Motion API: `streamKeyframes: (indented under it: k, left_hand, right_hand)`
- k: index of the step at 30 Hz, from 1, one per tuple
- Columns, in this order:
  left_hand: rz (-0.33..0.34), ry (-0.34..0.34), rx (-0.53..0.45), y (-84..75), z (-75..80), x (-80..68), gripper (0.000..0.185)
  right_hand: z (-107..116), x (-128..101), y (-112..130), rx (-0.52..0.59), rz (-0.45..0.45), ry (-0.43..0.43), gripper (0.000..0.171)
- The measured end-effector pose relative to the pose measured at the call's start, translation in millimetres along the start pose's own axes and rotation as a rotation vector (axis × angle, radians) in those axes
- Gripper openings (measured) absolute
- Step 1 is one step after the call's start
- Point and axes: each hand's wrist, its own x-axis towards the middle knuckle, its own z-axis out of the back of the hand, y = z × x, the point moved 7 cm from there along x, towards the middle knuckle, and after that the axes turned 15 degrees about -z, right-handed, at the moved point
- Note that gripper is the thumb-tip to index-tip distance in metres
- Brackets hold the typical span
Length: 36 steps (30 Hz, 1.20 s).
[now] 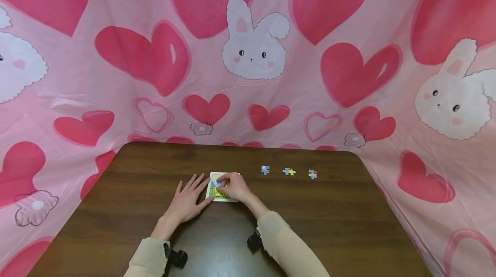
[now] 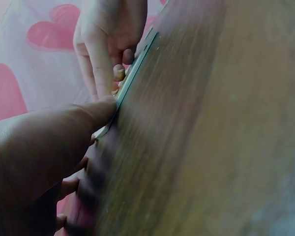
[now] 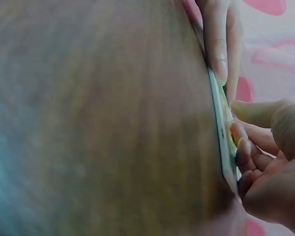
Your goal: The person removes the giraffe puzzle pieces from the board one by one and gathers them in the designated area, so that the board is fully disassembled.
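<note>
Two hands work at one puzzle board point(image 1: 212, 182) lying flat mid-desk point(image 1: 135, 208). Left hand point(image 1: 187, 201): fingers straight, flat on desk, fingertips touching board's left edge. Right hand point(image 1: 234, 186): fingers curled, grip pressing on a piece over the board. Beyond, three loose puzzle pieces point(image 1: 288, 171) in a row, well apart from the board.

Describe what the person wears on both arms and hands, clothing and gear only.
Both hands, the left hand and the right hand, are bare, with no gloves and no rings that I can make out. Each forearm has a long pale beige sleeve, and a small black wrist-mounted camera sits near each cuff.
</note>
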Motion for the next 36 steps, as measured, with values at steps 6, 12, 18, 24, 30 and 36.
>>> streamKeyframes:
  k: [6,12,18,24,30,36]
  left_hand:
    - [0.004,-0.001,0.002,-0.6,-0.9,-0.3,0.075]
    - [-0.001,-0.012,-0.001,-1.6,-0.5,-0.3,0.075]
    - [0.000,-0.013,0.000,-1.5,-0.9,-0.4,0.075]
    - [0.002,-0.007,-0.006,-0.3,-1.7,-1.1,0.075]
    - [-0.001,0.008,-0.007,-0.1,-2.7,-2.7,0.076]
    - [-0.010,0.006,0.005,-1.9,-4.3,-2.8,0.075]
  right_hand:
    - [-3,-4,-4,0.016,0.000,-0.061,0.023]
    - [-6,-7,-6,-0.001,0.007,-0.147,0.025]
    - [-8,-9,-10,0.050,0.031,-0.178,0.028]
    - [-10,-13,-12,0.087,0.086,-0.233,0.025]
    - [-12,-14,-14,0.091,0.110,-0.296,0.025]
    - [-12,-17,-16,0.079,0.111,-0.338,0.023]
